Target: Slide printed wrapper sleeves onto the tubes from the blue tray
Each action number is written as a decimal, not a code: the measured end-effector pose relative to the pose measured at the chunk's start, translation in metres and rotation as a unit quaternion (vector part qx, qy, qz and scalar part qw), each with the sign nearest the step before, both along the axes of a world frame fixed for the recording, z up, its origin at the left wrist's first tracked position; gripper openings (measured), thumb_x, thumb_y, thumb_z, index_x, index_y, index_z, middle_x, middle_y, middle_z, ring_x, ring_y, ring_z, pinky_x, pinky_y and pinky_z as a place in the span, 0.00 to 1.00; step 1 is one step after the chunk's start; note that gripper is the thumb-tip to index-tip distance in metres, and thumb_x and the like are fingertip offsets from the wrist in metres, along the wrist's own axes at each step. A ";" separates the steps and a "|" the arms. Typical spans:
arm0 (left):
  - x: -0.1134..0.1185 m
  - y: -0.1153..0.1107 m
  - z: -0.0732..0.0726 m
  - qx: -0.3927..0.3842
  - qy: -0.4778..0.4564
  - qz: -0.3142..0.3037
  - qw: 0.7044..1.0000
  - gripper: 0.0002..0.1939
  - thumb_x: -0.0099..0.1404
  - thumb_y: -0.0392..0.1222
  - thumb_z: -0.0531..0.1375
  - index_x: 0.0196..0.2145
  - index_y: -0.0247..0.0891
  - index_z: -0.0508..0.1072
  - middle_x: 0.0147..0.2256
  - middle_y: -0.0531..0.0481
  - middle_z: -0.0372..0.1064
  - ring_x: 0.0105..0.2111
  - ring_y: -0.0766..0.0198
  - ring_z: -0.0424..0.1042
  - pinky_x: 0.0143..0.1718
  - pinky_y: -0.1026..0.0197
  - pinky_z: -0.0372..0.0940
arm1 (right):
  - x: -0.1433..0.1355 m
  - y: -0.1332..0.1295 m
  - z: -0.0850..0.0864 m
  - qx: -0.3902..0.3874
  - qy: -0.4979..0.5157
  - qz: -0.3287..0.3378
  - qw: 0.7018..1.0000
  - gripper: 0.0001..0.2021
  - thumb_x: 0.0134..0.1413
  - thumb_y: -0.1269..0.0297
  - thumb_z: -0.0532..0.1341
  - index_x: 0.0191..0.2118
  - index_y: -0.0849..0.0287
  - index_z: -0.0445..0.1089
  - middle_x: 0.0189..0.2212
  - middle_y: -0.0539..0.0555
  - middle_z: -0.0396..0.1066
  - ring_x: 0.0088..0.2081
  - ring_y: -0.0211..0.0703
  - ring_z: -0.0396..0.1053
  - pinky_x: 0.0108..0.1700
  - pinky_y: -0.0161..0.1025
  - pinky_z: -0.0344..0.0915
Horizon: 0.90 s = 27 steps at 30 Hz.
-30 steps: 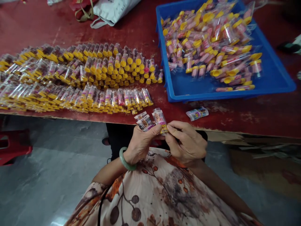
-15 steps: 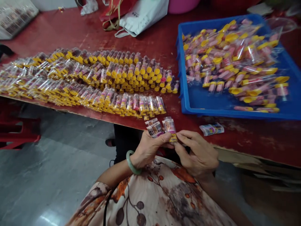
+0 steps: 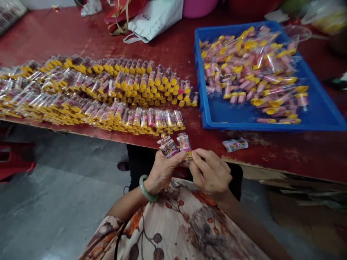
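Note:
My left hand, with a green bangle at the wrist, is closed around a small clear tube with a yellow end and a few flat printed sleeves. The tube stands nearly upright under the thumb; the sleeves fan out to its left. At the tube's lower right side, my right hand has its thumb and fingers pinched together against the yellow end. Whether a sleeve edge is between those fingertips is too small to tell. Another printed sleeve bundle lies near the table edge.
Rows of finished-looking tubes with yellow caps are stacked on the red table at left. At right stands a blue tray holding loose pink tubes with yellow caps. A white bag lies behind.
The view has shifted a little, so everything sits further left. Both hands keep hold of the tube in nearly the same pose, with the right fingers still at its yellow end.

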<state>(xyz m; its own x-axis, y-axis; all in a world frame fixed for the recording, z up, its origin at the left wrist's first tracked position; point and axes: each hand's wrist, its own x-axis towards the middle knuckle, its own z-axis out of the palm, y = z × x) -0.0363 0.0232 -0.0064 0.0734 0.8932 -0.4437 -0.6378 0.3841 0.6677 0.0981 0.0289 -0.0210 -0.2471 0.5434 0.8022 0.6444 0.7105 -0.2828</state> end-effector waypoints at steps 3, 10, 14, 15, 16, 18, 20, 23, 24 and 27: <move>-0.005 0.001 -0.002 0.014 0.023 0.002 1.000 0.15 0.49 0.45 0.72 0.34 0.35 0.78 0.31 0.51 0.76 0.28 0.66 0.72 0.33 0.62 0.69 | 0.007 0.001 0.009 -0.064 0.002 0.039 0.997 0.17 0.49 0.78 0.63 0.47 0.60 0.70 0.38 0.59 0.73 0.35 0.46 0.73 0.35 0.43 0.74; -0.025 0.005 0.010 0.092 0.069 -0.084 0.990 0.15 0.50 0.47 0.71 0.30 0.34 0.78 0.25 0.51 0.73 0.23 0.67 0.68 0.27 0.63 0.67 | 0.012 0.033 0.037 -0.344 0.120 0.117 0.924 0.15 0.53 0.64 0.65 0.48 0.57 0.71 0.38 0.56 0.75 0.30 0.39 0.73 0.31 0.35 0.73; -0.036 0.007 0.015 0.116 0.067 -0.093 0.987 0.13 0.51 0.47 0.71 0.27 0.34 0.77 0.24 0.51 0.72 0.24 0.66 0.69 0.28 0.63 0.67 | -0.012 0.052 0.040 -0.426 0.162 0.163 0.875 0.16 0.48 0.59 0.69 0.43 0.58 0.74 0.33 0.54 0.78 0.31 0.44 0.77 0.31 0.36 0.75; -0.039 0.008 0.015 0.116 0.069 -0.085 0.987 0.13 0.51 0.48 0.71 0.27 0.34 0.77 0.24 0.50 0.72 0.23 0.66 0.69 0.28 0.63 0.67 | -0.018 0.056 0.041 -0.453 0.181 0.178 0.854 0.15 0.47 0.59 0.69 0.42 0.59 0.75 0.31 0.54 0.78 0.31 0.45 0.77 0.31 0.36 0.75; -0.043 0.009 0.014 0.115 0.069 -0.074 0.988 0.14 0.52 0.49 0.70 0.28 0.34 0.78 0.24 0.50 0.73 0.22 0.66 0.69 0.27 0.64 0.66 | -0.024 0.061 0.043 -0.479 0.199 0.192 0.833 0.15 0.47 0.59 0.69 0.41 0.59 0.75 0.31 0.54 0.78 0.30 0.45 0.77 0.31 0.36 0.75; -0.053 0.011 0.012 0.107 0.065 -0.037 0.991 0.17 0.54 0.53 0.68 0.31 0.33 0.78 0.24 0.48 0.73 0.21 0.66 0.69 0.24 0.64 0.66 | -0.036 0.077 0.048 -0.512 0.228 0.214 0.800 0.14 0.46 0.61 0.70 0.40 0.58 0.76 0.30 0.53 0.78 0.29 0.44 0.77 0.29 0.35 0.74; -0.065 0.012 0.009 0.094 0.064 0.015 0.993 0.20 0.56 0.55 0.66 0.32 0.32 0.78 0.25 0.46 0.73 0.21 0.65 0.70 0.23 0.64 0.65 | -0.054 0.101 0.057 -0.513 0.250 0.235 0.787 0.12 0.44 0.63 0.70 0.38 0.58 0.76 0.27 0.52 0.77 0.25 0.41 0.74 0.24 0.33 0.71; -0.083 0.010 0.006 0.071 0.080 0.077 0.991 0.20 0.58 0.56 0.65 0.31 0.32 0.77 0.24 0.47 0.71 0.21 0.67 0.70 0.21 0.67 0.62 | -0.104 0.151 0.070 -0.495 0.280 0.270 0.777 0.08 0.42 0.66 0.70 0.33 0.59 0.76 0.22 0.50 0.73 0.19 0.36 0.68 0.18 0.32 0.65; -0.088 0.008 0.005 0.064 0.086 0.086 0.991 0.20 0.59 0.56 0.64 0.31 0.32 0.77 0.23 0.49 0.70 0.20 0.68 0.69 0.20 0.68 0.60 | -0.125 0.169 0.073 -0.493 0.291 0.270 0.775 0.08 0.41 0.67 0.69 0.32 0.60 0.75 0.22 0.49 0.72 0.19 0.35 0.67 0.18 0.32 0.64; -0.096 -0.001 0.002 0.040 0.091 0.095 0.991 0.20 0.61 0.56 0.62 0.32 0.32 0.76 0.20 0.53 0.65 0.17 0.72 0.63 0.16 0.69 0.55 | -0.197 0.216 0.078 -0.507 0.270 0.233 0.785 0.04 0.40 0.72 0.67 0.26 0.63 0.71 0.19 0.47 0.68 0.18 0.32 0.63 0.18 0.31 0.61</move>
<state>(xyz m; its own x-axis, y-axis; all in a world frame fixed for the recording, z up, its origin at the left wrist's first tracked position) -0.1319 0.0224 -0.0045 -0.1742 0.9158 -0.3619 -0.5595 0.2104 0.8017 -0.0986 0.2446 0.0567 -0.3815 0.9215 0.0728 -0.0263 0.0679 -0.9973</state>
